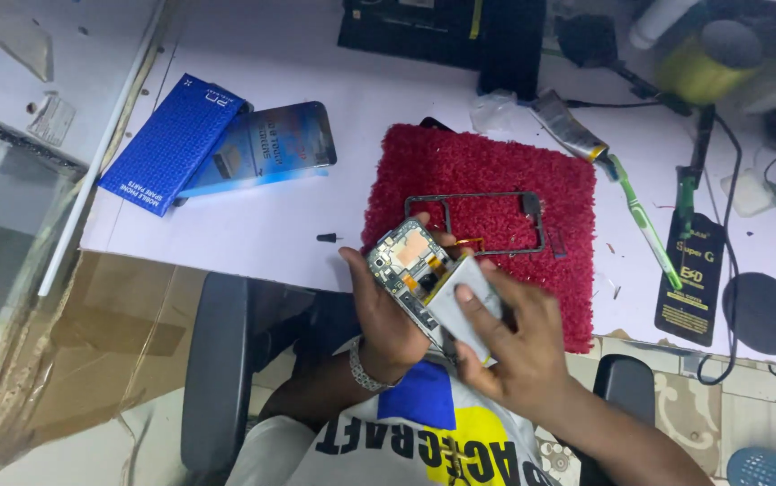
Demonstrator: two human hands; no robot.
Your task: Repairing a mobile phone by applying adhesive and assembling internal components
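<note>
You hold an opened phone [424, 283], back cover off, over the near edge of the red mat [496, 171], at about six o'clock from the mat's middle. Your left hand [388, 315] cradles it from below, its grip closed around the long edge with the circuit board end pointing to eleven o'clock. Your right hand [514, 346] lies over the pale battery [464, 301], thumb pressed flat on it, fingers curled under the lower end.

You look to be at the battery step, seating it or working it loose; the blur makes it hard to say which. The next move calls for steady thumb pressure and care around the orange flex just beside the battery.

A loose black frame [478, 220] lies on the mat at twelve o'clock from the phone. At two o'clock a glue tube [572, 130] and a green toothbrush [645, 220] rest on the bench [298, 225]; two boxes [217, 144] sit at ten o'clock. Your palms hide the phone's lower end and underside.
</note>
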